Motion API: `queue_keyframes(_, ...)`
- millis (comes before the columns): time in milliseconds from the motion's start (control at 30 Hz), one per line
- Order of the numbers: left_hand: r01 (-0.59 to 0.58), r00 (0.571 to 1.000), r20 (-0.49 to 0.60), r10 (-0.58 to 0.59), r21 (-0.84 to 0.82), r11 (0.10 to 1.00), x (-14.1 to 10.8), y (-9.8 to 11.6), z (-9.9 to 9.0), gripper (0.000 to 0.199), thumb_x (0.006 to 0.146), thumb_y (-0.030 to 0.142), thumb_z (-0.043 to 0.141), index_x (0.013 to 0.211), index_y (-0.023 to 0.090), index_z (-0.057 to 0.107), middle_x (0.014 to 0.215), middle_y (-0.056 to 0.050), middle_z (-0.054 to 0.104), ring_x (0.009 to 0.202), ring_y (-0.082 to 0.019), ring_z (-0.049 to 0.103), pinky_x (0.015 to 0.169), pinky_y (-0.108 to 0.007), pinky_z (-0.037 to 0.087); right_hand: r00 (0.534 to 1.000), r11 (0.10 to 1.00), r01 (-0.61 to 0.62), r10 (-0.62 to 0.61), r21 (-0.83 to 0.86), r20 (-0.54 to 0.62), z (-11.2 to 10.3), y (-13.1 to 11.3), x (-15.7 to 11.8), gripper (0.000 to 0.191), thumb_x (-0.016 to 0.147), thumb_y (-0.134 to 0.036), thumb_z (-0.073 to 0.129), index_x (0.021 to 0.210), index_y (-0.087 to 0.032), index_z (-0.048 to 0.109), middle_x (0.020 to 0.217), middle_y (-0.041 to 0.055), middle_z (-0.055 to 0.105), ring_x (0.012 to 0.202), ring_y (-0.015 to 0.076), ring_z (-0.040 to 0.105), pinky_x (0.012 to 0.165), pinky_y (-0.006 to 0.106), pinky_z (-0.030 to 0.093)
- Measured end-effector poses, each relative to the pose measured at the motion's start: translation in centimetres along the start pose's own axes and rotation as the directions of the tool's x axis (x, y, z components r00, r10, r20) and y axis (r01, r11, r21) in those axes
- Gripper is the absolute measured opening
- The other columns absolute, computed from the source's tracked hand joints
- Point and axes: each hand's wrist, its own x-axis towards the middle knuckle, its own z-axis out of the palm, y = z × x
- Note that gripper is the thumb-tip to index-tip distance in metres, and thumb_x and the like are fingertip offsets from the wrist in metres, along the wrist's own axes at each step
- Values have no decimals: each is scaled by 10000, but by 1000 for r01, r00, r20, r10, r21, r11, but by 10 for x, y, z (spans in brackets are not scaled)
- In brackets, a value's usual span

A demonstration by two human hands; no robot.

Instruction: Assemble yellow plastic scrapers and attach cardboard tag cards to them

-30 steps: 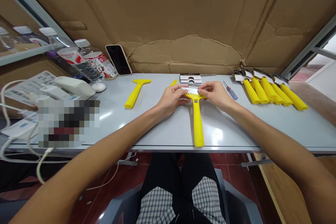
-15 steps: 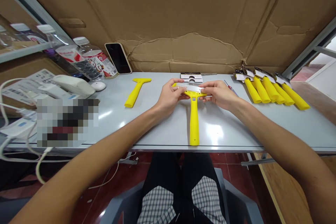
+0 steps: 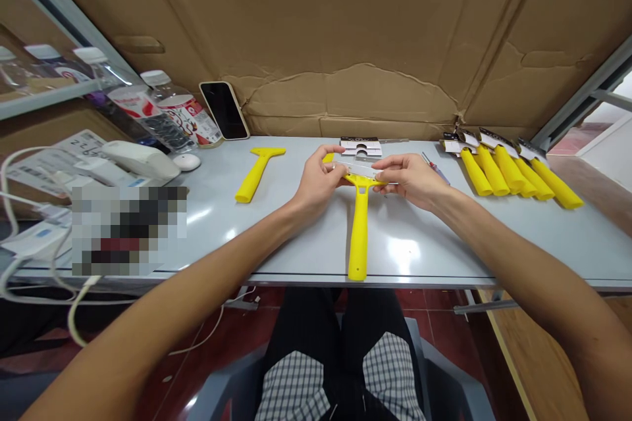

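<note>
A yellow scraper handle lies in front of me, its grip pointing towards the table's front edge. A flat metal blade rests across its head. My left hand pinches the left end of blade and head between thumb and fingers. At the right end my right hand is closed on the same parts, with a thin dark piece showing by its fingertips. Another yellow handle lies apart on the left. Behind my hands are a black-and-white card and part of another yellow piece.
Several yellow scrapers with cards lie in a row at right. A screwdriver lies by my right wrist. At left are a phone, plastic bottles, a white mouse and cables. Cardboard walls off the back.
The scraper handle has tilted slightly, its grip end swinging a little left and towards me. Both hands keep hold of its head and the blade.
</note>
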Motion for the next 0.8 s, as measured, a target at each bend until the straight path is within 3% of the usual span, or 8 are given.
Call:
queue_keyframes(233, 92, 996, 16, -91, -85, 992, 2, 4, -1, 253, 824, 202, 791, 1032, 195, 647, 837, -15, 758, 732, -164, 729, 631, -286, 615, 993, 995, 103, -104, -19, -53, 5, -5, -3, 202, 907, 63, 761, 922, -133, 803, 813, 70, 810, 612, 171, 800, 649, 264, 657)
queue_keyframes(467, 16, 999, -38, -18, -48, 999, 5, 2, -6, 402, 764, 114, 795, 1090, 234, 592, 720, 64, 666, 686, -137, 681, 734, -302, 635, 1000, 1000, 23, -23, 14, 10, 1, -9, -4, 113, 971, -43, 784, 985, -143, 836, 980, 119, 822, 706, 159, 782, 663, 284, 671)
queue_keyframes(600, 15, 999, -49, -17, -43, 999, 5, 0, -6, 423, 771, 105, 791, 1111, 233, 574, 728, 60, 681, 694, -141, 690, 749, -309, 634, 1000, 1000, 4, -4, 8, -14, -1, -8, -3, 119, 947, -26, 785, 980, -131, 828, 917, 118, 805, 680, 168, 770, 648, 296, 670)
queue_keyframes(700, 60, 997, -40, -63, -58, 996, 5, 0, -5, 412, 776, 111, 786, 1110, 229, 576, 769, 34, 723, 697, -150, 708, 726, -305, 624, 999, 1000, 23, -22, 3, -46, -1, -8, -2, 180, 914, 25, 749, 955, -142, 802, 824, 84, 782, 612, 164, 747, 619, 292, 652)
queue_keyframes(800, 178, 984, 30, -176, -113, 977, 7, 1, -6, 427, 757, 128, 816, 1115, 219, 602, 864, -15, 767, 739, -169, 742, 677, -293, 609, 996, 999, 45, -47, -19, -77, -2, -10, 0, 234, 887, 68, 714, 941, -150, 777, 763, 55, 750, 567, 154, 716, 564, 272, 604)
